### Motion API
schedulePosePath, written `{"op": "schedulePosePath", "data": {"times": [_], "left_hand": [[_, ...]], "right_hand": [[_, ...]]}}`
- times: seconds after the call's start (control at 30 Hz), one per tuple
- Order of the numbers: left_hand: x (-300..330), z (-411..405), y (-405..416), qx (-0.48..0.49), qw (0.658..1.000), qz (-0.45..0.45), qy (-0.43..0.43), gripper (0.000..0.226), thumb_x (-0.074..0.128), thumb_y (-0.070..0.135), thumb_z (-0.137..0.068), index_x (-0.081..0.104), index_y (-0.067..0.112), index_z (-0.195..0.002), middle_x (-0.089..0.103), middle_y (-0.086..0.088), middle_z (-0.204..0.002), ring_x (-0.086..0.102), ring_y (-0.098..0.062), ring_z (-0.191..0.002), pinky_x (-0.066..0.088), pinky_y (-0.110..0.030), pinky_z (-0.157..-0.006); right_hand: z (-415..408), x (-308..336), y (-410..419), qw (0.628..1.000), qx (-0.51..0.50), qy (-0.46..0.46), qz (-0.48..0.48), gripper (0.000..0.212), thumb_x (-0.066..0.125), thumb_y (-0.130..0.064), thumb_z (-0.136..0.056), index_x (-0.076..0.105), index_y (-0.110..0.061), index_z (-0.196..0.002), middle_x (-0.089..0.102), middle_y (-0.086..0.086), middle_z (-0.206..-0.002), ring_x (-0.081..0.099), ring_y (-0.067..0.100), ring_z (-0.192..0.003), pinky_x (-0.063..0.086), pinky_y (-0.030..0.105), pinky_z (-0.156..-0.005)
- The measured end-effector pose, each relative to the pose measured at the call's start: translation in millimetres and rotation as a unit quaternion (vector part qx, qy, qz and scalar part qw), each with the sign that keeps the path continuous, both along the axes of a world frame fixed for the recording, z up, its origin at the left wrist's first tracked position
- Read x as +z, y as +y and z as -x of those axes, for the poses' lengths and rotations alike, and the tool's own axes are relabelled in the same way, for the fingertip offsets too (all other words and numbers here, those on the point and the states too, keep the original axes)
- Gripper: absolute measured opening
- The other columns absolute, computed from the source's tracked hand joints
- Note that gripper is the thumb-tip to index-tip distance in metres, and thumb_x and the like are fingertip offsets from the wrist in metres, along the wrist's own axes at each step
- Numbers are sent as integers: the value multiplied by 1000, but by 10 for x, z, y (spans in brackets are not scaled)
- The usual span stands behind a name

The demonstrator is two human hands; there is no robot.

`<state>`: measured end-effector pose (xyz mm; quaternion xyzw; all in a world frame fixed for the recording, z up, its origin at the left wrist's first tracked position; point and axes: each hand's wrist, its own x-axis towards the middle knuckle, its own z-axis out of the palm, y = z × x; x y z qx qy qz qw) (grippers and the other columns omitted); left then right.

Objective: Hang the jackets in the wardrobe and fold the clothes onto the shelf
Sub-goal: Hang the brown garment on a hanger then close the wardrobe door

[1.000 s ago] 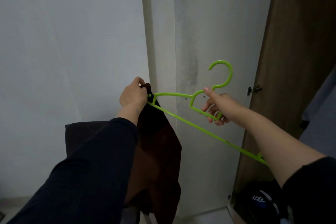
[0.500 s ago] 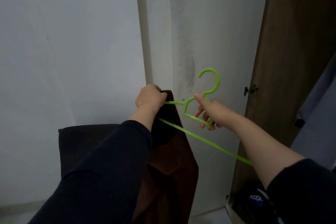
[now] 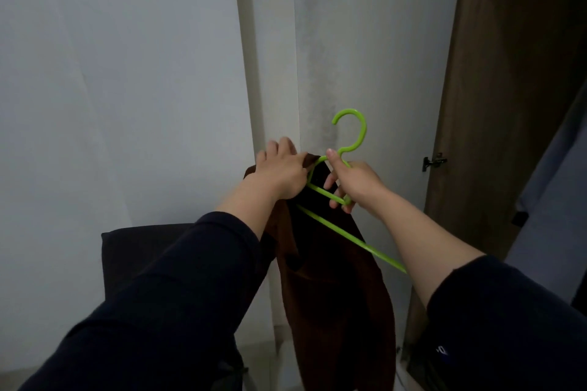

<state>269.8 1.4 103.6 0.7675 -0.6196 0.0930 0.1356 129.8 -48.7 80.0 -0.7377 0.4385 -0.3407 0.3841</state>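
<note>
Left hand (image 3: 281,173) pinches the jacket (image 3: 336,289); right hand (image 3: 355,182) grips the hanger (image 3: 349,136). A loose shoulder could slide off.

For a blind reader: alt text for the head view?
Two hands work a brown jacket onto a green hanger: the left hand grips the collar, the right hand holds the hanger's neck. A wardrobe door stands open.

I see both hands close together at centre, the left hand (image 3: 282,173) and right hand (image 3: 357,182) crowding the hanger (image 3: 349,133). The wall (image 3: 120,89) blocks left and far. The wardrobe door (image 3: 508,105) stands right. Between door and wall there is open air above the hook.
</note>
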Motion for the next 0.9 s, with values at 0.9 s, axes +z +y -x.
{"op": "schedulePosePath", "data": {"times": [0.9], "left_hand": [[166,124,-98,5,991,127,31,24,34,22,-98,41,8,-117,52,-15,-119,46,-33,-114,32,-44,-94]], "right_hand": [[-269,-651,36,994,-61,49,-72,52,64,-36,-85,53,-13,-130,59,9,-128,59,29,-114,48,32,-94]]}}
